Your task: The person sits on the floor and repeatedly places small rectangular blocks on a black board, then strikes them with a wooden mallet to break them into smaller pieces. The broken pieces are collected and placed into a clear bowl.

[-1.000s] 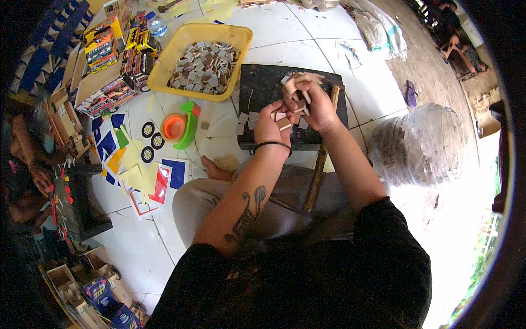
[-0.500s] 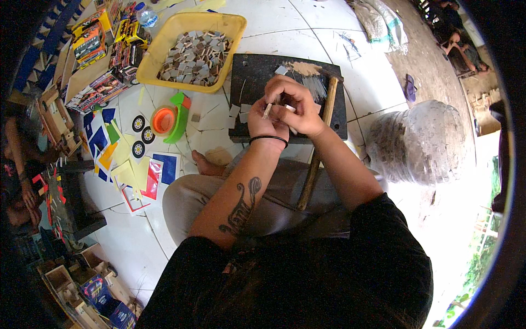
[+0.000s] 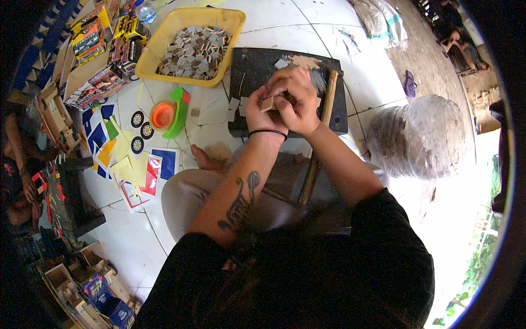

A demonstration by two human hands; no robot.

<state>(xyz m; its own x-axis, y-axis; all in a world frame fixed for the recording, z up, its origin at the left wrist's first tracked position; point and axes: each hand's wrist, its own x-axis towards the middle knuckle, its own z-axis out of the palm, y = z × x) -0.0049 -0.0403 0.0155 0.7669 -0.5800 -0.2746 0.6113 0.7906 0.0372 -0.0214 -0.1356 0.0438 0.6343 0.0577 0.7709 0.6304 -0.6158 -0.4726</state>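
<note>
Above a low black work block (image 3: 249, 66), my two hands are close together. My left hand (image 3: 258, 116), palm up and fingers curled, cradles a small square wooden piece (image 3: 267, 104). My right hand (image 3: 300, 104) pinches at that same piece from the right, its fingers bent over. What else sits inside the curled fingers is hidden. A hammer (image 3: 329, 98) with a wooden handle lies across the right side of the block, its handle running down over my lap. Small grey-faced square pieces (image 3: 233, 104) lie on the block by my left hand, with a tan heap of slivers (image 3: 303, 61) behind.
A yellow basin (image 3: 148, 60) full of small squares stands at the far left. Nearer lie a green tape dispenser (image 3: 179, 118), black toy wheels (image 3: 137, 119) and coloured sheets (image 3: 150, 172). Toy trucks (image 3: 96, 85) line the left; a wrapped bundle (image 3: 422, 137) stands right. Another person's arm (image 3: 22, 159) shows at left.
The wooden piece has turned in my fingers, so its flat square face now shows instead of a thin edge. My right fingers have shifted slightly around it.
</note>
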